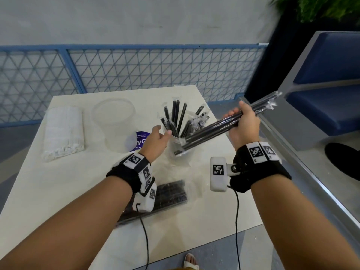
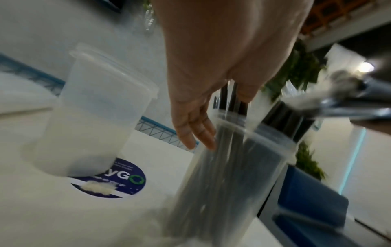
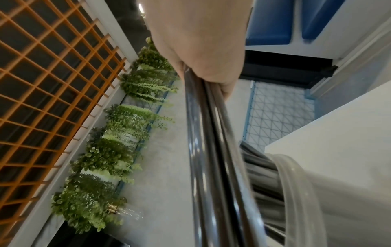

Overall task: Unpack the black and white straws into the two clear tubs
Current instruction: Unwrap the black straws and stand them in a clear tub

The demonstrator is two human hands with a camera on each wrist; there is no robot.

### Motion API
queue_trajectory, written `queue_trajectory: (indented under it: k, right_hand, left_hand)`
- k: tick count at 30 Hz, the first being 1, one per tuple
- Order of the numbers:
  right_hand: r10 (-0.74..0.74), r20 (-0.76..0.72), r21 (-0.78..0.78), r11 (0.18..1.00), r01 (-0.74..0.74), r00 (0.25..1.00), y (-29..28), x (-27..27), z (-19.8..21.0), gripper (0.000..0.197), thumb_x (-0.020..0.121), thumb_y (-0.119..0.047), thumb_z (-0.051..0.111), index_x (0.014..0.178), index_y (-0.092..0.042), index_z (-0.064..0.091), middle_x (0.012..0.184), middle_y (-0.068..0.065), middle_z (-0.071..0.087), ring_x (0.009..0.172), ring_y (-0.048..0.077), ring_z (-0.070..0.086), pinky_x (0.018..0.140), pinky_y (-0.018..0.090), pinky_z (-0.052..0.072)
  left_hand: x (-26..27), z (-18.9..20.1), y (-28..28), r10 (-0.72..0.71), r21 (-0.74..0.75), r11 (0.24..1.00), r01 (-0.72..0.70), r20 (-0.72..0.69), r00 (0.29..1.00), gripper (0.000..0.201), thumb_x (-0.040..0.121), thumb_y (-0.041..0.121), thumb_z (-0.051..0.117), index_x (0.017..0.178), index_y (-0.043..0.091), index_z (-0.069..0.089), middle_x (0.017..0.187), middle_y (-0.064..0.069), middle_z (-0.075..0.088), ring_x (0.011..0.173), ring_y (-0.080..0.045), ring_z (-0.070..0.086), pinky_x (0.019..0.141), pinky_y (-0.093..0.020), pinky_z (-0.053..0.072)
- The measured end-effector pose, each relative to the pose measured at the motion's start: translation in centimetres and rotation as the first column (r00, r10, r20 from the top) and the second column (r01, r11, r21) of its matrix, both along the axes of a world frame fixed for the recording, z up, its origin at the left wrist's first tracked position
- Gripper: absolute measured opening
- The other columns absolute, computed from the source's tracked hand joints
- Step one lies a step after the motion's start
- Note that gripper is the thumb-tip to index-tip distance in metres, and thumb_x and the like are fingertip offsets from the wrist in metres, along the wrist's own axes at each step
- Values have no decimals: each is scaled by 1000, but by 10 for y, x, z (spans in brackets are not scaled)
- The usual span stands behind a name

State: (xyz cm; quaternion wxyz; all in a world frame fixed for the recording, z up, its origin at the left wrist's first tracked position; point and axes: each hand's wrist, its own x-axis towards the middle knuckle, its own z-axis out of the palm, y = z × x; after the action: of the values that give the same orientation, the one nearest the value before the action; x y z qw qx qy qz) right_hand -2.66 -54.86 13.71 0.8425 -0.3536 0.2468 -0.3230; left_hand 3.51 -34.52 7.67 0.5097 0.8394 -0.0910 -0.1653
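Note:
My right hand (image 1: 243, 125) grips a bunch of wrapped black straws (image 1: 218, 127) slanted over the right clear tub (image 1: 180, 151), their lower ends at its rim. That tub holds several black straws (image 1: 175, 117) standing up. My left hand (image 1: 158, 138) hovers open by the tub's left rim, fingers extended beside the straws (image 2: 230, 100). The other clear tub (image 1: 115, 123) stands to the left with nothing in it. A pack of white straws (image 1: 63, 131) lies at the table's left. A bag of black straws (image 1: 169, 193) lies under my left wrist. In the right wrist view the gripped straws (image 3: 211, 150) run beside the tub rim (image 3: 296, 175).
The white table (image 1: 58, 191) carries a round blue sticker (image 1: 141, 142) between the tubs. A blue mesh railing (image 1: 136, 69) runs behind. A blue padded bench (image 1: 327, 84) stands close on the right, with a planter (image 1: 321, 8) above it.

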Motion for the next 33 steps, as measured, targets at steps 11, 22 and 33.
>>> queue_trajectory:
  k: [11, 22, 33]
  right_hand:
    - [-286, 141, -168, 937, 307, 948, 3, 25, 10, 13, 90, -2, 52, 84, -10, 43, 55, 3, 44, 43, 13, 45, 51, 29, 46]
    - [21, -428, -826, 397, -401, 903, 51, 38, -36, 26, 75, -18, 75, 95, -8, 63, 101, -1, 51, 110, 27, 49, 98, 42, 40]
    - [-151, -202, -973, 140, -182, 968, 42, 54, -12, 76, 70, -18, 77, 136, -16, 40, 133, 10, 42, 124, 23, 38, 101, 28, 23]
  left_hand:
    - [10, 3, -7, 54, -369, 905, -212, -394, 917, 70, 87, -2, 57, 144, 9, 17, 82, -7, 58, 68, -20, 57, 77, -36, 52]
    - [12, 2, -10, 57, -421, 867, -267, -447, 893, 65, 85, -7, 56, 141, 6, 24, 76, -8, 57, 62, -21, 57, 56, -26, 56]
    - [13, 0, -8, 46, -438, 859, -264, -448, 893, 68, 85, -9, 54, 143, 11, 23, 75, -6, 56, 63, -21, 56, 52, -24, 56]
